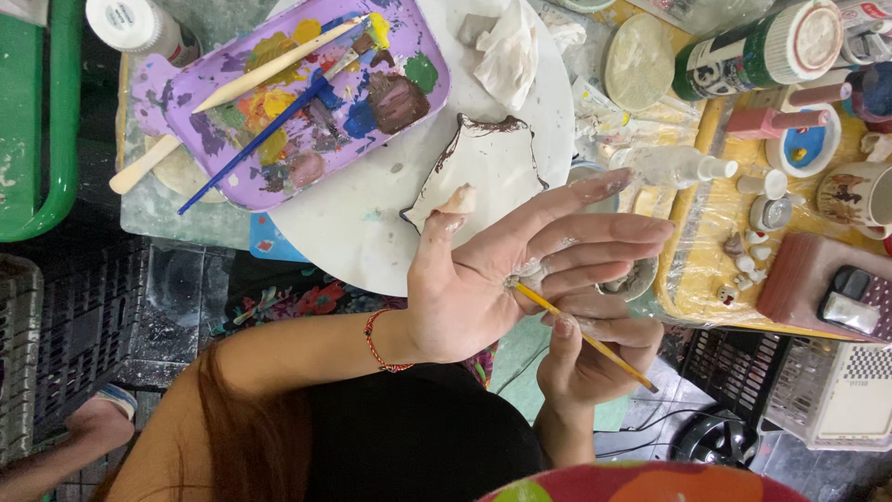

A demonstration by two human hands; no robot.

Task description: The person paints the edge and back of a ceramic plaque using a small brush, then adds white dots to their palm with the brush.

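My left hand [483, 279] is held open, palm up and smeared with whitish paint, with a red bracelet on the wrist. My right hand [585, 358] grips a thin yellow-handled brush [595, 344], and the brush tip touches the left palm near the base of the fingers. Just beyond the left thumb, a white star-like ceramic dish [492, 163] with brown-painted edges lies on a round white board [353, 223].
A purple palette tray [423, 42] with paint blobs holds a blue-handled brush [251, 139] and a wooden stick [269, 70]. A crumpled tissue [506, 51] lies on the board. At right are a green paint bottle [743, 56], a mug [855, 195], small figurines [743, 256] and a yellow tray [706, 307].
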